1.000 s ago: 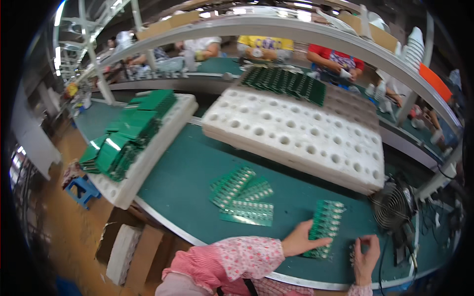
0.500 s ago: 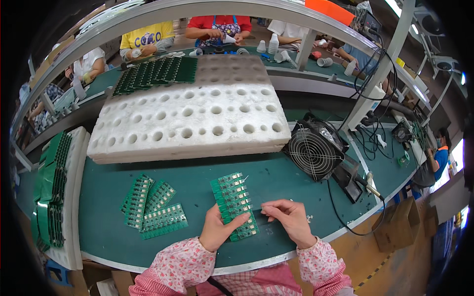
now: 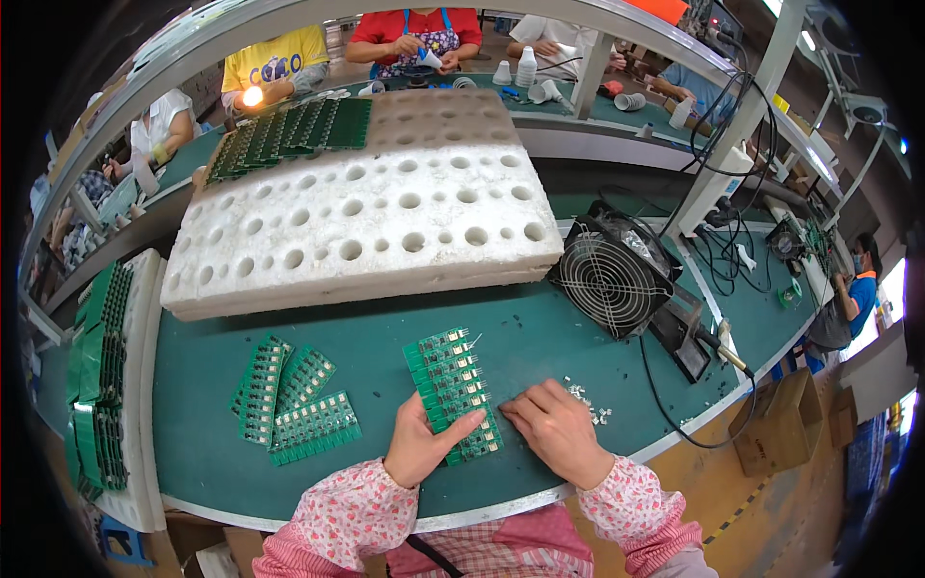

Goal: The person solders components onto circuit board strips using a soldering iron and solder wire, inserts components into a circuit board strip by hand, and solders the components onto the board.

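Observation:
A green circuit board panel (image 3: pixel 448 380) with a row of small components and pins along its right edge is tilted up above the green table. My left hand (image 3: pixel 419 443) grips its lower left part, thumb across the front. Beside the board's right edge, low over the table, is my right hand (image 3: pixel 554 429), its fingers curled together. What they hold, if anything, is hidden. Small white parts (image 3: pixel 588 405) lie scattered just past my right hand. To the left, several similar circuit boards (image 3: pixel 313 424) rest loosely overlapped on the table.
A white foam block (image 3: pixel 385 222) with round holes stands behind, with boards (image 3: pixel 289 140) on it. More boards (image 3: pixel 96 356) stand against foam at far left. At right are a black fan (image 3: pixel 612 279) and a soldering iron (image 3: pixel 723 356). Co-workers sit across a metal rail (image 3: pixel 318 19).
My right hand has lowered toward the table beside the board, its fingers curling in. The small white parts show more now. My left hand still holds the board, and the view has shifted slightly.

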